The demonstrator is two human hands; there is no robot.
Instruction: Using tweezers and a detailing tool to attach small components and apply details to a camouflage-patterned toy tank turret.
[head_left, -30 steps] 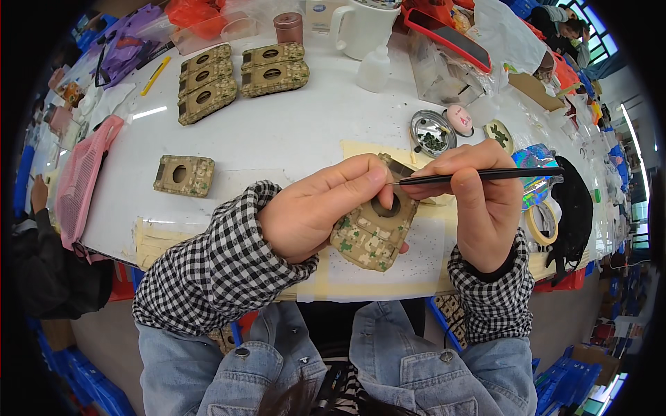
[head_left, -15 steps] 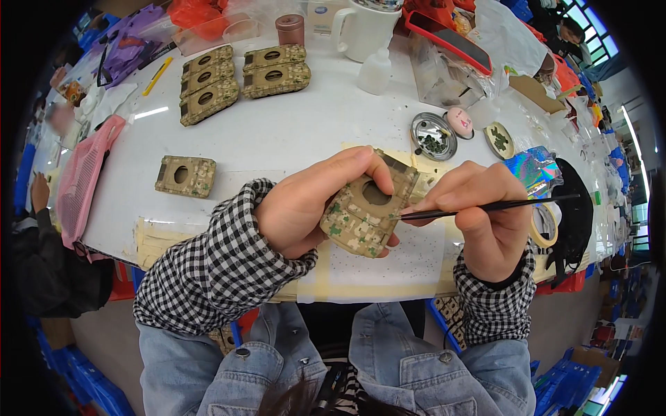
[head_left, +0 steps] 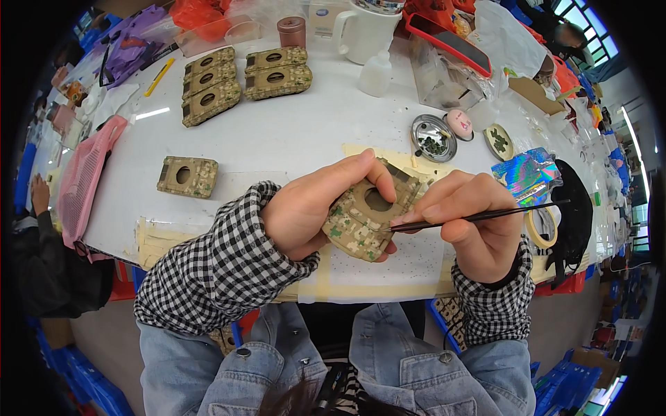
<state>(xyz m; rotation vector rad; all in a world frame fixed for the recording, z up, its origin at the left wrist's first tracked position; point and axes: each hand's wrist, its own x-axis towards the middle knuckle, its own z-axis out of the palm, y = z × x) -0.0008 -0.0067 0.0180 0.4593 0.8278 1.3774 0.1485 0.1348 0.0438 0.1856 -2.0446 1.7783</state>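
Note:
My left hand [head_left: 305, 201] is wrapped round a toy tank hull [head_left: 361, 225] in tan and green camouflage with a round hole in its top. My left thumb lies beside that hole; most of the other fingers are hidden underneath. Pinched in my right hand [head_left: 479, 215] is a slim dark paintbrush [head_left: 485, 214]. Its fine tip meets the hull's patterned surface near the right edge, below the hole. Another camouflaged hull [head_left: 187, 177] rests on the table to the left of my hands.
Several similar hulls [head_left: 211, 102] stand in rows at the back left. A round metal dish [head_left: 434, 137] with dark green bits and a small oval dish [head_left: 499, 142] lie to the right. Beyond them are a white mug [head_left: 368, 35], a squeeze bottle [head_left: 376, 74] and a red-cased phone [head_left: 449, 43].
The brush and my right hand have shifted slightly left and down across the hull. The hull has moved a little in my left hand.

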